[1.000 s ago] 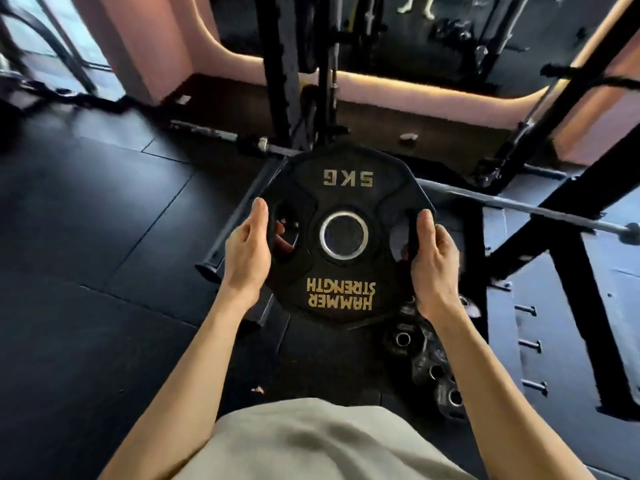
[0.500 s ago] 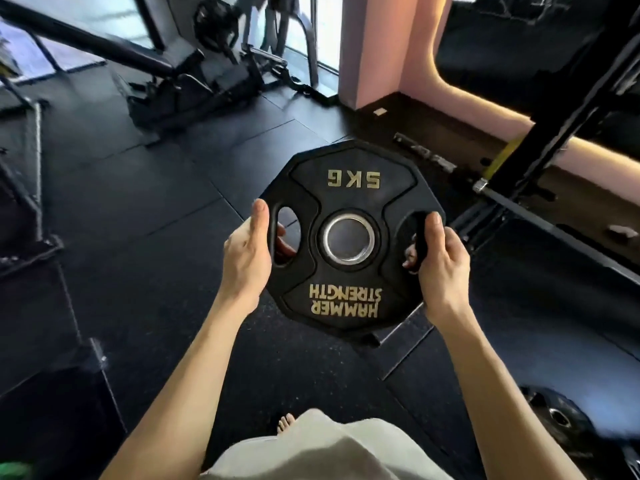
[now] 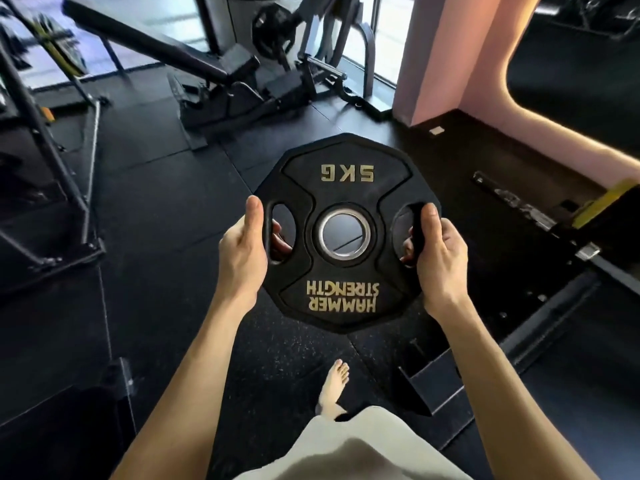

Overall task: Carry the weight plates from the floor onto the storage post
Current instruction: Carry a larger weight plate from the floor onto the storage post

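Observation:
I hold a black 5 kg weight plate [image 3: 346,188] flat in front of me, at chest height above the floor. It has gold lettering, a steel-ringed centre hole and two grip slots. My left hand [image 3: 242,251] grips its left slot, thumb on top and fingers through the hole. My right hand [image 3: 438,252] grips the right slot the same way. No storage post shows in this view, and no other plates are visible.
A black incline bench [image 3: 162,50] and a plate-loaded machine [image 3: 277,32] stand ahead. A metal frame [image 3: 79,188] is at the left. A rack base with a barbell [image 3: 540,220] lies at the right, by a pink pillar [image 3: 446,57]. My bare foot [image 3: 334,389] is on the rubber floor.
I have turned left with the plate held the same way. The rack, barbell and floor plates slid out to the right; the bench and machine came into view ahead.

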{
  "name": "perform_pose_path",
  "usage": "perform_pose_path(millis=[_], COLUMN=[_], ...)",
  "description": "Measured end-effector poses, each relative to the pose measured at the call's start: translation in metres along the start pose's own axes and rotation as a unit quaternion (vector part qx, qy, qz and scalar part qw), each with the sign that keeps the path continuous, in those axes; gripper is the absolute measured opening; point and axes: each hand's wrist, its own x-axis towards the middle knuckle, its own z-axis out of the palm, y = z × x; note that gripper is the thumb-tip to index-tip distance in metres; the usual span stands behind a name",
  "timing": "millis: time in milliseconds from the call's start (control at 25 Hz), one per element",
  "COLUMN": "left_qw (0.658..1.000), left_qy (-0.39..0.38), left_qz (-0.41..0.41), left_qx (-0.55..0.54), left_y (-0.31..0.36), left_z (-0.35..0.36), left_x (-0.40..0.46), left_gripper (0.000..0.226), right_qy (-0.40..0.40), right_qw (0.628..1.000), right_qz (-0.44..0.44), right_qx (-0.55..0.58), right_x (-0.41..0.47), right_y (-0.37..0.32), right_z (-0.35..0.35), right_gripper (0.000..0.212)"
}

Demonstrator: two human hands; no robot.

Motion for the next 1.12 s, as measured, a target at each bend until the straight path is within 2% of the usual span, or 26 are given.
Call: perform_pose_path(millis=[440,680,880,1120], left_qw=[1.0,0.998,0.991,0.978], left_qy=[0.011,-0.054,-0.119,-0.196], left_qz=[0.003,0.035,0.054,0.07], left_qx=[-0.011,0.001,0.022,0.024], left_y=[0.039,0.042,0.072,0.098], left_z=[0.076,0.132,0.185,0.284], left_x=[0.259,0.442,0.585,0.719], left_gripper=[0.063,0.065,0.063,0.061], right_qy=[-0.003,0.048,0.114,0.191], right_qw=[1.0,0.999,0.993,0.981], right_qz=[0.0,-0.001,0.008,0.005], right_qx=[-0.017,-0.024,-0.013,-0.006], right_x=[0.249,0.396,0.506,0.637], right_y=[-0.011,0.005,-0.003,-0.005], right_z=[0.117,0.185,0.235,0.251], right_gripper=[0.042,0.042,0.041,0.04])
